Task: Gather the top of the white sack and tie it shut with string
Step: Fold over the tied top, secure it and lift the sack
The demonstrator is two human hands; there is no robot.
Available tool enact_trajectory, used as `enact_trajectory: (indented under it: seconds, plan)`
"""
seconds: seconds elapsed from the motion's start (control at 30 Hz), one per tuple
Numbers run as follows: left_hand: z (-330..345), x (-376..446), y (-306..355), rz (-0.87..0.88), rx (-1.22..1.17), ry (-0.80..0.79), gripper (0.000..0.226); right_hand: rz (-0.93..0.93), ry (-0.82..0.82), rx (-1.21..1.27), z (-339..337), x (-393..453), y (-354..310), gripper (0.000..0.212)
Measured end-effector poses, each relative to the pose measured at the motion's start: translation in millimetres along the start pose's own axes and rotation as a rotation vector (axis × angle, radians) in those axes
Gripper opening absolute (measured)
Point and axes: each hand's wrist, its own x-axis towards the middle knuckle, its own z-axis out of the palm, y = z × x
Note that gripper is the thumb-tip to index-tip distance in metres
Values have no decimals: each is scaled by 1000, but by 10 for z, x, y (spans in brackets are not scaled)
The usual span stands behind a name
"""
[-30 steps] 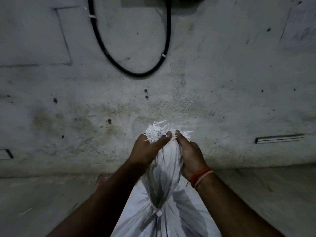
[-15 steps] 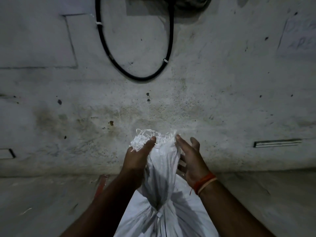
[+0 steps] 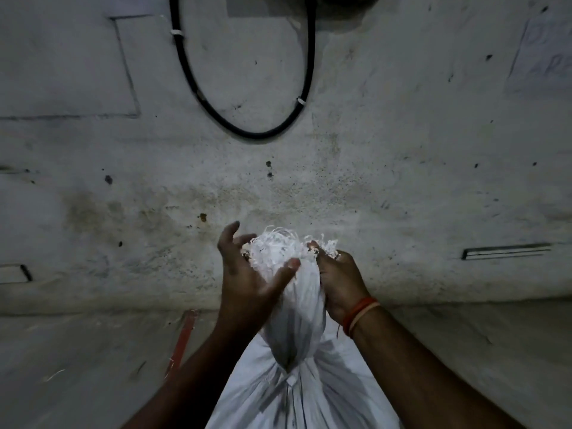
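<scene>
The white woven sack point(image 3: 297, 397) stands at the bottom centre, pulled in to a narrow neck point(image 3: 291, 371) where a small white piece of tie shows. Above the neck the gathered top point(image 3: 294, 308) rises to a frayed edge point(image 3: 278, 246). My right hand point(image 3: 340, 283) grips the right side of this top, fingers curled into the frayed edge. My left hand point(image 3: 247, 274) cups the left side with its fingers spread and lifted; only its thumb touches the front of the fabric.
A stained grey wall point(image 3: 402, 181) stands close behind the sack, with a black cable loop point(image 3: 257, 134) hanging on it. A red strip point(image 3: 184, 339) lies on the concrete floor point(image 3: 77, 366) to the left.
My right hand, open half a second ago, has closed on the sack's top. My left hand has loosened its grip and spread its fingers.
</scene>
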Motion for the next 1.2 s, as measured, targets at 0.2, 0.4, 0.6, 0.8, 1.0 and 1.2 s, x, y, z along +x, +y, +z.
enact_trajectory:
  seconds: [0.2, 0.4, 0.6, 0.8, 1.0, 1.2]
  plan:
    - [30, -375, -182, 445, 334, -250, 96, 27, 28, -73, 33, 196, 41, 41]
    - [156, -38, -314, 227, 416, -438, 122, 222, -149, -173, 43, 252, -12, 27]
    - [125, 335, -356, 207, 617, -401, 70, 281, -265, -110, -89, 292, -14, 90]
    - [13, 288, -462, -94, 518, -267, 55, -40, -81, -168, -234, 35, 136, 33]
    - [2, 347, -315, -317, 306, -624, 49, -175, -113, -307, -232, -2, 293, 27]
    - [-85, 409, -244, -593, 169, -947, 62, -94, -139, -606, -323, 102, 181, 55]
